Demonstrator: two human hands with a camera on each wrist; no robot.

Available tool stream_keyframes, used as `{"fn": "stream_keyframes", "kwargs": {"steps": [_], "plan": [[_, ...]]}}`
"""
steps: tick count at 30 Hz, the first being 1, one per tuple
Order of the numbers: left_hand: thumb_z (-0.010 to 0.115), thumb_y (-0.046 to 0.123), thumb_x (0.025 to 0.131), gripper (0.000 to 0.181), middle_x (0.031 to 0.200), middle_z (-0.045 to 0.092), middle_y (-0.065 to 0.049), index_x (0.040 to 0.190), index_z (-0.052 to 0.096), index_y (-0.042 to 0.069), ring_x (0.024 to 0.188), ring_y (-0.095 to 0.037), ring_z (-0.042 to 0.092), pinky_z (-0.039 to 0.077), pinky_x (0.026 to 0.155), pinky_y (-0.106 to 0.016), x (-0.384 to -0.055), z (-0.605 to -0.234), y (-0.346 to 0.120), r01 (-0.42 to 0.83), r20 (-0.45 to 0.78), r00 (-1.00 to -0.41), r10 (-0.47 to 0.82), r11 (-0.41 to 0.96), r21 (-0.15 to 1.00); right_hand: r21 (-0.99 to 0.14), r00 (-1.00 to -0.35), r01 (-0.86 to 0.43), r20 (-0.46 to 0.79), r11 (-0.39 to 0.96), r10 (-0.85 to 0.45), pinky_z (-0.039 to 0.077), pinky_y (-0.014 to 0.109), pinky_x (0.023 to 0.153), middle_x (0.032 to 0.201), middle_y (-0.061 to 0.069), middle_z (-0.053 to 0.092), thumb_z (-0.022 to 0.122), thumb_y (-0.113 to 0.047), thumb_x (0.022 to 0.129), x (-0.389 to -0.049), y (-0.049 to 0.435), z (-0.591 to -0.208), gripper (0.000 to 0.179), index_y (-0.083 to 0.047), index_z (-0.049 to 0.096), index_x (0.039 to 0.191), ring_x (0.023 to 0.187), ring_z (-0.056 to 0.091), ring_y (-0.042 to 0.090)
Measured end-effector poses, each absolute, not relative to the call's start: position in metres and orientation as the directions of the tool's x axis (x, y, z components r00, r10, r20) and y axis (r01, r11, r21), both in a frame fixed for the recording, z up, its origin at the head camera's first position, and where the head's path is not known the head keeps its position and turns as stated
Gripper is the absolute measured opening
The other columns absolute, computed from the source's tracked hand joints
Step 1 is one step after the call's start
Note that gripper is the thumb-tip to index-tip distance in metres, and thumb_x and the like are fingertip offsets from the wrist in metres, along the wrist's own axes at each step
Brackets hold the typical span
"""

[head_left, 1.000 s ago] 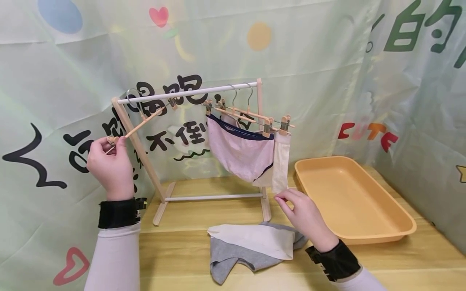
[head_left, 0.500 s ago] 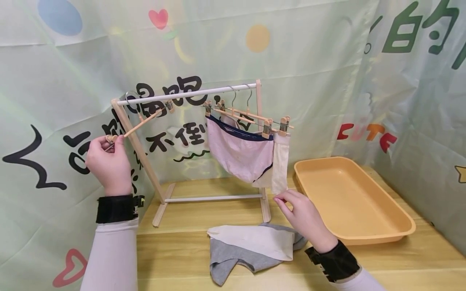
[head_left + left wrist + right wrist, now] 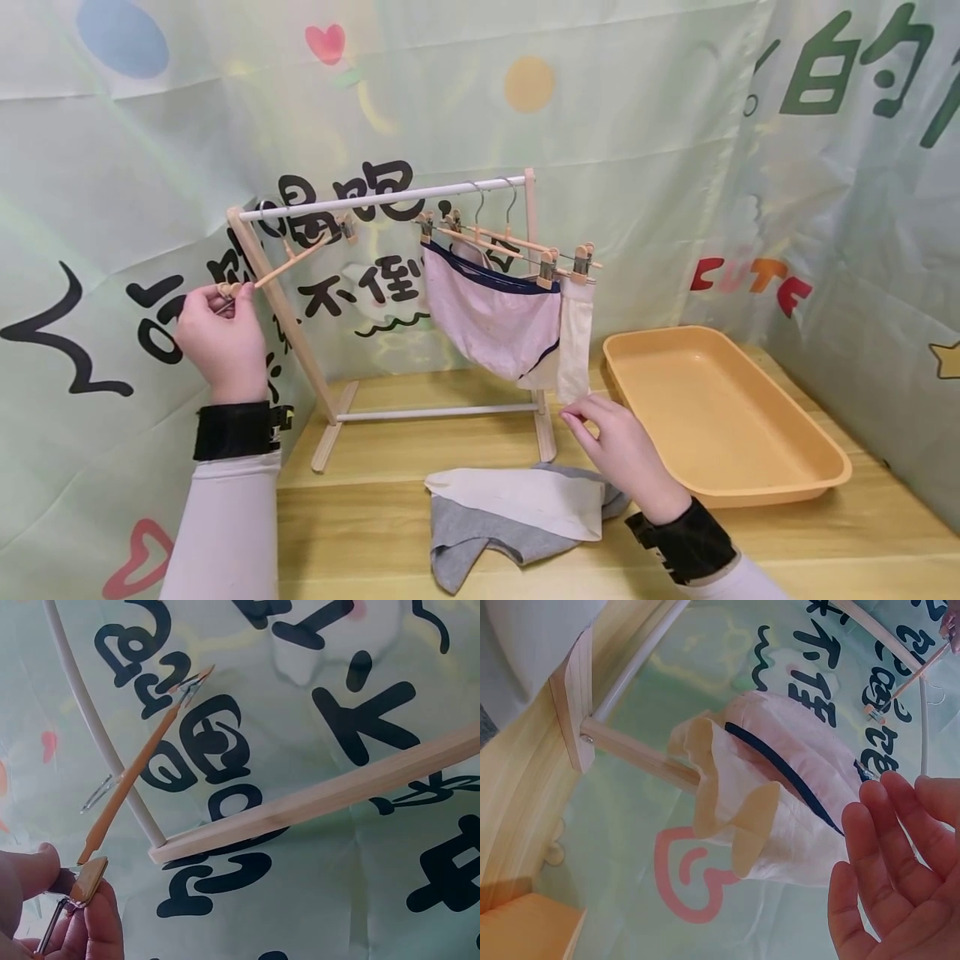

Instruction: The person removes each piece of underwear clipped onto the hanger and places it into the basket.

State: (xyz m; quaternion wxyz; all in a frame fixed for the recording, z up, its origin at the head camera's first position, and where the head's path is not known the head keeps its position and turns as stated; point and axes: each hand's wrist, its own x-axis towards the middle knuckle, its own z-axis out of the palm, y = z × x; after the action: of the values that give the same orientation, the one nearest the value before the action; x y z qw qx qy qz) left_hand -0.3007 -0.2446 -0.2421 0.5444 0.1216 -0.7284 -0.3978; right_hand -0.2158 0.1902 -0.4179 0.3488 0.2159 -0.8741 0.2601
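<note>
My left hand (image 3: 221, 342) pinches the near clip (image 3: 88, 881) of a bare wooden clip hanger (image 3: 296, 257), which hangs tilted at the left end of the rack. Two more clip hangers are on the right side of the rack. Pink briefs (image 3: 495, 321) with navy trim are clipped to the front one. Behind them hangs a cream cloth garment (image 3: 575, 342), mostly hidden. My right hand (image 3: 626, 450) is at its lower edge. In the right wrist view, the right fingers (image 3: 889, 855) are loosely extended, with nothing visible between them.
The small rack (image 3: 390, 197) has wooden legs and stands on a wood-grain table (image 3: 352, 533). In front of it lies a grey garment (image 3: 517, 546) with a white cloth (image 3: 525, 492) on top. At the right is a yellow-orange tray (image 3: 720, 492). Printed fabric surrounds the table.
The far end of the bare hanger has dipped slightly, with the left hand still on its near clip. The right hand stays by the cream garment. The head view has shifted a little.
</note>
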Motion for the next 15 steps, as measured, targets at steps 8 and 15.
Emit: {"fn": "stream_keyframes", "kwargs": {"steps": [8,15], "plan": [[0.068,0.033,0.086,0.035,0.089,0.065,-0.002,0.102,0.067,0.002,0.075,-0.004,0.057,0.047,0.067,-0.012,-0.2987,-0.242,-0.2465,0.246,0.701,-0.385,-0.6,0.666,0.705,-0.311,-0.666,-0.558,0.722,0.77,-0.191,0.054,0.034,0.06,0.084,-0.004,0.067,0.071,-0.015,0.084,-0.2157,0.1893,-0.418,0.005,-0.016,0.07,0.089,0.075,0.059,0.007],[0.068,0.033,0.085,0.035,0.089,0.065,-0.003,0.102,0.067,0.001,0.074,-0.004,0.056,0.046,0.066,-0.012,-0.3007,-0.2399,-0.2472,0.249,0.712,-0.387,-0.586,0.677,0.693,-0.313,-0.663,-0.562,0.723,0.765,-0.191,0.054,0.034,0.06,0.084,-0.004,0.067,0.07,-0.014,0.084,-0.2148,0.19,-0.4185,0.005,-0.014,0.07,0.089,0.075,0.059,0.007]]}}
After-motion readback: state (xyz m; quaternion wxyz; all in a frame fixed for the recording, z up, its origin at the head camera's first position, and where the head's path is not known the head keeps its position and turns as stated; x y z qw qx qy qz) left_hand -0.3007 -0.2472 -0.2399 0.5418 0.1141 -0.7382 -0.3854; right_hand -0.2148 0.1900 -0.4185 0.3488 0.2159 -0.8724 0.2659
